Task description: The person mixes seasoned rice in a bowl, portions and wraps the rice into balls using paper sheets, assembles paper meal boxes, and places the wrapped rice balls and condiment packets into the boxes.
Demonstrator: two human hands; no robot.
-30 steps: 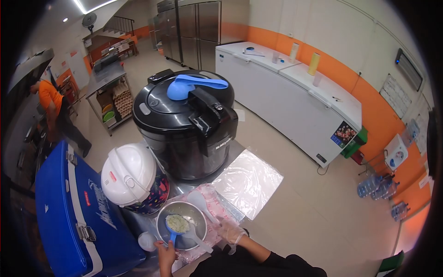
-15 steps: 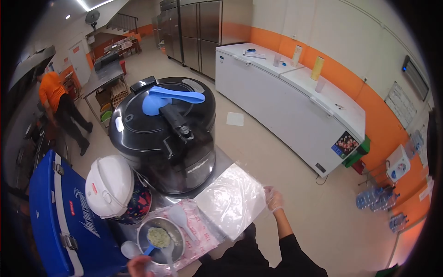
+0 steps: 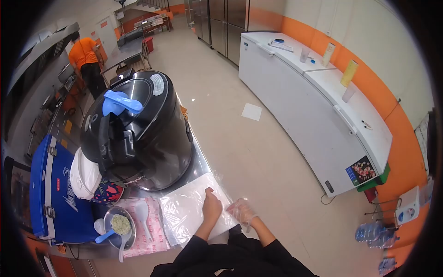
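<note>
My left hand (image 3: 212, 206) is bare and closed over a stack of clear plastic sheets (image 3: 181, 213) on white paper. Whatever its fingers hold is too small to make out. At the stack's right edge, my right hand (image 3: 242, 212) wears a clear plastic glove, its fingers curled against the plastic. Left of the stack, a white spoon (image 3: 142, 210) lies on pink printed paper (image 3: 154, 231). A metal bowl (image 3: 132, 237) beside it contains pale green food (image 3: 120, 224), a blue-handled scoop (image 3: 104, 237) and a white spoon.
A large black rice cooker (image 3: 161, 143) stands behind, with blue scoops (image 3: 121, 103) on its lid. A white-lidded container (image 3: 85, 173) and a blue cooler box (image 3: 64, 198) are at left. A white chest freezer (image 3: 300, 111) lines the right wall. A person in orange (image 3: 84, 57) stands far left.
My left hand has moved from beside the bowl to the plastic sheets. My right hand stays at their right edge. The view has shifted, and the person in orange has changed posture.
</note>
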